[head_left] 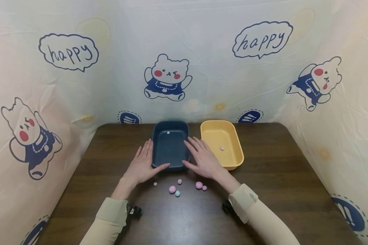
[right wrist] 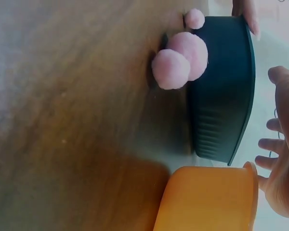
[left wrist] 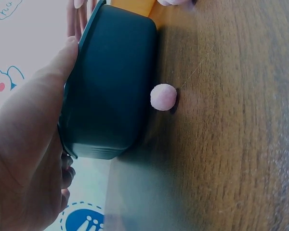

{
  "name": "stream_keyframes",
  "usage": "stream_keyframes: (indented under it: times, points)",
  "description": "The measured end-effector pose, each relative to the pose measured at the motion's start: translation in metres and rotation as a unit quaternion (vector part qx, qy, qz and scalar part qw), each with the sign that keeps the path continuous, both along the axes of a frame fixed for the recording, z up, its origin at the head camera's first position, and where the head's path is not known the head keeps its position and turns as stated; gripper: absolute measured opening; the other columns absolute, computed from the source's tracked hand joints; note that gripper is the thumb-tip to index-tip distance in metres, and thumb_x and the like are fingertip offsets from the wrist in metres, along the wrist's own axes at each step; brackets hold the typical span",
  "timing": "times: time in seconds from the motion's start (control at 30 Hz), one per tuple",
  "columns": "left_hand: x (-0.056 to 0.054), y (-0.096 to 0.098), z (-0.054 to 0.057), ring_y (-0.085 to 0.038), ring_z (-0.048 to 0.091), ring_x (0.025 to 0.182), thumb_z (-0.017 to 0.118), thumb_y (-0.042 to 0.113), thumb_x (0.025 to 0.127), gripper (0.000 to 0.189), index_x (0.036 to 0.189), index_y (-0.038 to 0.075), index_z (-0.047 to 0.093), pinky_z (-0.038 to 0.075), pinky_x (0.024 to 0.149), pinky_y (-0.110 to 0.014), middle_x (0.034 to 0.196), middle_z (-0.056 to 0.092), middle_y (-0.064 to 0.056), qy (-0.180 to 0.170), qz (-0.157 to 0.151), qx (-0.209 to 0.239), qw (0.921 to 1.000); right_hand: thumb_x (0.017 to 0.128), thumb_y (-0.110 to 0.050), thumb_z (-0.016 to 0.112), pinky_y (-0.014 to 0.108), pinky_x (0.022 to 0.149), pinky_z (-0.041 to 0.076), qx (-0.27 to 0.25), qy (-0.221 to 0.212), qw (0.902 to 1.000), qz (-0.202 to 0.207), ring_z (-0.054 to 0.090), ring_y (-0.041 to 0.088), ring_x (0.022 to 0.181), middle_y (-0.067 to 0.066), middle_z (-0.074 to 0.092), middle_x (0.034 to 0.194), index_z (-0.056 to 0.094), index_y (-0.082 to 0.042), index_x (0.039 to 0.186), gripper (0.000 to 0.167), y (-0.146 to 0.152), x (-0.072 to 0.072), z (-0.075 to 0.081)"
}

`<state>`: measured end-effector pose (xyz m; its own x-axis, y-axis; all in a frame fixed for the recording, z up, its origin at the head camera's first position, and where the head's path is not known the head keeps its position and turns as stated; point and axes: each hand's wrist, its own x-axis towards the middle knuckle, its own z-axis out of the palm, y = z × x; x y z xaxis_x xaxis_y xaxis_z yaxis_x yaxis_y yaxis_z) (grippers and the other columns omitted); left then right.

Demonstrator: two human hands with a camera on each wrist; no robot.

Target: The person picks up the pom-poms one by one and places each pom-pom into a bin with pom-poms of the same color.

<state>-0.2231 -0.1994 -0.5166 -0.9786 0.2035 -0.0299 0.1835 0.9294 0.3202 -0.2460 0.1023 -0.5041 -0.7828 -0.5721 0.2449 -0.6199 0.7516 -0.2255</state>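
A dark blue plastic tray (head_left: 170, 149) stands at the far side of the table, with one small light-blue pom-pom (head_left: 168, 133) inside. My left hand (head_left: 142, 165) lies along its left side with straight fingers, the thumb at the front rim. At the tray's right side my right hand (head_left: 203, 158) is spread, its fingertips close to the rim, partly over the gap beside the yellow tray (head_left: 237, 149). That yellow tray holds a small pink pom-pom (head_left: 222, 148). In the left wrist view, my left thumb (left wrist: 62, 60) touches the blue tray's rim.
In front of the trays lie several loose pom-poms: a larger pink one (head_left: 172, 189), another larger pink one (head_left: 199, 185), a light-blue one (head_left: 177, 193) and smaller pink ones. A printed cloth (head_left: 202, 85) hangs behind and beside the brown wooden table (head_left: 263, 197).
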Motion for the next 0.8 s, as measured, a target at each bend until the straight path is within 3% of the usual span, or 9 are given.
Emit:
stream_keyframes:
  times: [0.4, 0.53, 0.7, 0.8]
  points:
    - [0.001, 0.0, 0.0, -0.04, 0.011, 0.174, 0.053, 0.093, 0.091, 0.134, 0.176, 0.002, 0.003, 0.01, 0.142, -0.058, 0.186, 0.002, -0.018, -0.002, 0.0, 0.003, 1.0, 0.106, -0.052, 0.07, 0.055, 0.135, 0.037, -0.032, -0.008, 0.999, 0.03, 0.043, 0.035, 0.163, 0.014, 0.044, 0.174, 0.042, -0.012, 0.169, 0.08, 0.007, 0.024, 0.003]
    - [0.001, -0.001, 0.0, -0.04, 0.011, 0.174, 0.051, 0.094, 0.091, 0.134, 0.176, 0.003, 0.002, 0.01, 0.142, -0.058, 0.186, 0.002, -0.017, -0.001, -0.001, 0.005, 1.0, 0.105, -0.047, 0.073, 0.053, 0.132, 0.041, -0.069, -0.043, 0.9959, 0.04, 0.047, 0.03, 0.16, 0.011, 0.047, 0.172, 0.046, -0.012, 0.167, 0.076, 0.01, 0.034, 0.006]
    - [0.002, -0.001, 0.0, -0.04, 0.011, 0.174, 0.051, 0.093, 0.091, 0.133, 0.176, 0.003, 0.002, 0.011, 0.142, -0.058, 0.186, 0.002, -0.017, 0.001, 0.0, 0.007, 1.0, 0.105, -0.042, 0.074, 0.051, 0.13, 0.045, -0.133, -0.104, 0.9849, 0.036, 0.051, 0.025, 0.155, 0.006, 0.05, 0.169, 0.05, -0.015, 0.164, 0.07, 0.012, 0.045, 0.01]
    - [0.002, -0.001, 0.001, -0.04, 0.011, 0.174, 0.052, 0.093, 0.091, 0.133, 0.176, 0.003, 0.002, 0.01, 0.142, -0.057, 0.186, 0.002, -0.017, -0.001, -0.001, 0.006, 1.0, 0.104, -0.039, 0.076, 0.05, 0.128, 0.047, -0.154, -0.112, 0.981, 0.033, 0.053, 0.025, 0.153, 0.005, 0.054, 0.165, 0.053, -0.016, 0.161, 0.065, 0.013, 0.05, 0.01]
